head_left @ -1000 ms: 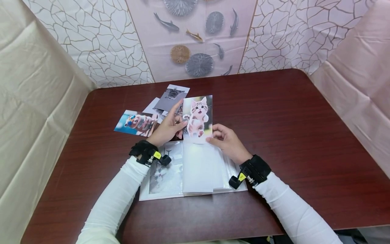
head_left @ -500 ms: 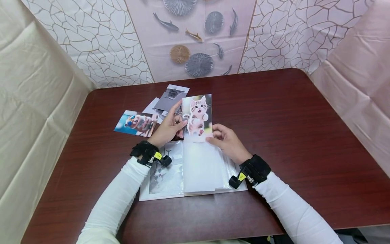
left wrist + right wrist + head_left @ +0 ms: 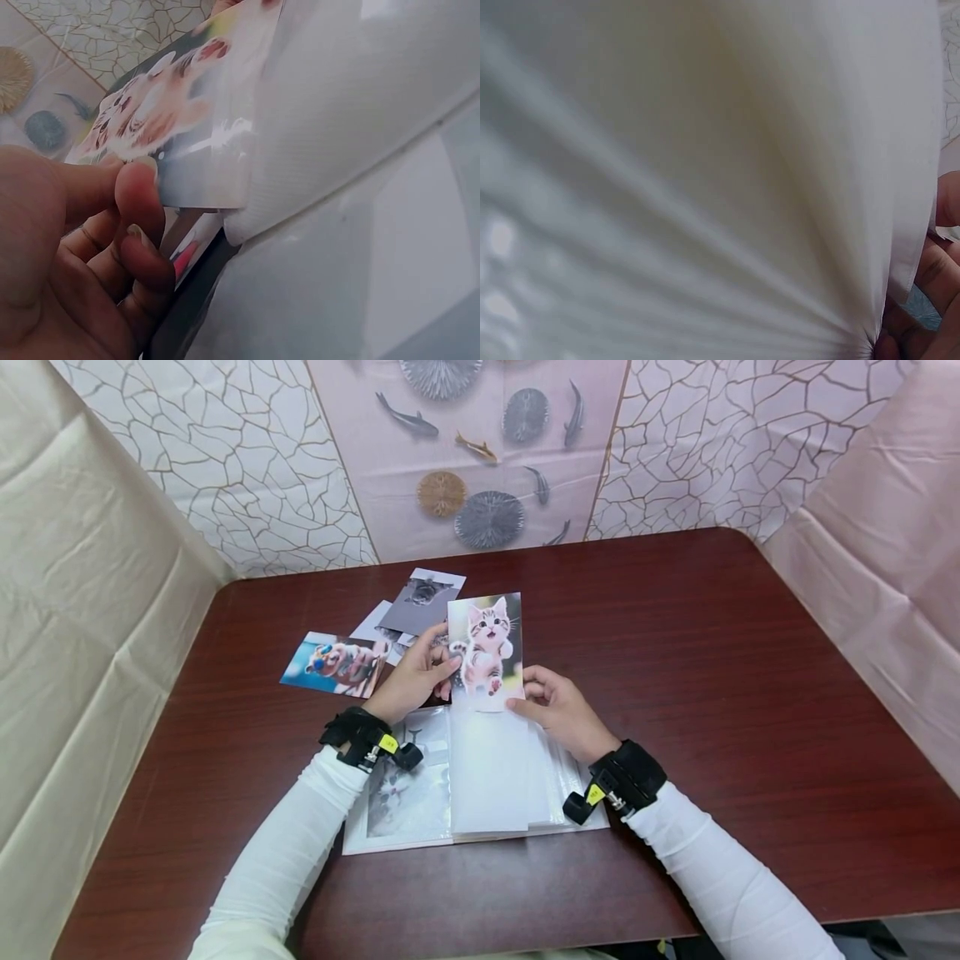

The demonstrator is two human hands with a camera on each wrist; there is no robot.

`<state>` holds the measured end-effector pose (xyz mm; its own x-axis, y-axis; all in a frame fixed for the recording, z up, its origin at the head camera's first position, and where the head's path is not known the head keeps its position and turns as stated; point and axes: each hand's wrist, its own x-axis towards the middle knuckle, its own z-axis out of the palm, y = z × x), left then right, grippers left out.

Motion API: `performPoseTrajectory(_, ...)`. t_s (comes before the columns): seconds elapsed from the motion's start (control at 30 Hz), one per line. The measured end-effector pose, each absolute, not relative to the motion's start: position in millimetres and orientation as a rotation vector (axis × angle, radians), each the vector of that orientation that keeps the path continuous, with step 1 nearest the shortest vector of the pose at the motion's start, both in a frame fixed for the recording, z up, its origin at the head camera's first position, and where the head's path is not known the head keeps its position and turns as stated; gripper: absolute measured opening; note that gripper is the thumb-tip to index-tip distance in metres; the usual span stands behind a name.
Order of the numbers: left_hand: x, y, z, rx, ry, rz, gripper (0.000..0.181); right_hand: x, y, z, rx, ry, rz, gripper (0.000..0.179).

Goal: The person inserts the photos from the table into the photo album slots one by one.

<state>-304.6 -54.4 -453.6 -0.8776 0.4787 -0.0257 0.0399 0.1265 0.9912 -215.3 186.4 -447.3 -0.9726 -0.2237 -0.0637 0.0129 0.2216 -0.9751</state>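
Observation:
A kitten photo (image 3: 487, 647) stands above the top edge of a photo album's white page (image 3: 487, 777). With thumb and fingers, my left hand (image 3: 412, 672) pinches the photo's left edge; the left wrist view shows the photo (image 3: 206, 112) tilted beside the clear sleeve. My right hand (image 3: 566, 706) pinches the page's upper right corner, close to the photo's lower right corner. Whether it also grips the photo is unclear. In the right wrist view the page (image 3: 705, 150) bulges and hides much of that hand. The album (image 3: 356, 843) lies open on the table.
Left of the album lies a photo with a blue background (image 3: 337, 664). Behind my left hand are several overlapping grey and white photos (image 3: 427, 597). The brown table (image 3: 712, 693) reaches back to a patterned cloth backdrop (image 3: 495, 518), with pale drapes at both sides.
My left index finger has come down from the photo's upper left edge and bent. The photo rose slightly, then sank slightly. My right hand has stayed at the page corner.

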Motion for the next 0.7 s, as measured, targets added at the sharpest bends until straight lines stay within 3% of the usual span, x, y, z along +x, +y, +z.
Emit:
performPoseTrajectory(0.3, -303.8, -54.3, -453.7, 0.512, 2.097, 1.783, 0.045, -214.7, 185.4, -445.6, -0.195, 2.298, -1.829, 0.033)
performPoseTrajectory(0.7, -304.6, -54.9, -454.3, 0.518, 2.083, 1.800, 0.043, -215.0, 185.0, -446.6, -0.185, 2.310, -1.812, 0.029)
